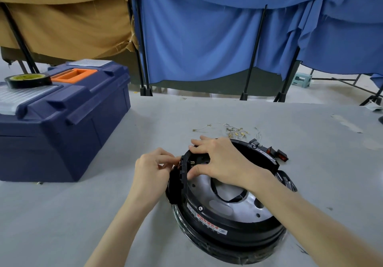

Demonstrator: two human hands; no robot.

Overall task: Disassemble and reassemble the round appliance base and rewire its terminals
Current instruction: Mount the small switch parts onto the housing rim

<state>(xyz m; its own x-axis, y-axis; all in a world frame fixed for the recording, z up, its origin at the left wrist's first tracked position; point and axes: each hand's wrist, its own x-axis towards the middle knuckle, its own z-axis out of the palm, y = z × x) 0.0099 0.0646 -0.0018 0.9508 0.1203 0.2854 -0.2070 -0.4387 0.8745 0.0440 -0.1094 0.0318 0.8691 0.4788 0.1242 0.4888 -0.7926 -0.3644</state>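
Observation:
The round black appliance base [232, 225] lies on the grey table, with a silver metal plate [244, 206] inside it. My right hand [215, 161] grips the black plastic rim piece [184, 171] at the base's upper left edge, fingers over the top and thumb on the inner side. Beside that same piece, on the left, the fingertips of my left hand [153, 167] pinch something small at its outer edge; what they pinch is hidden. Red rocker switches [278, 154] hang at the base's far right rim. Loose white wires with brass terminals [234, 132] lie just behind the base.
A dark blue toolbox [62, 121] with an orange handle stands at the left, a roll of black tape [28, 80] on its lid. Blue and tan cloth screens on black stands close off the back. Bare grey table surface [62, 215] lies in front and to the left.

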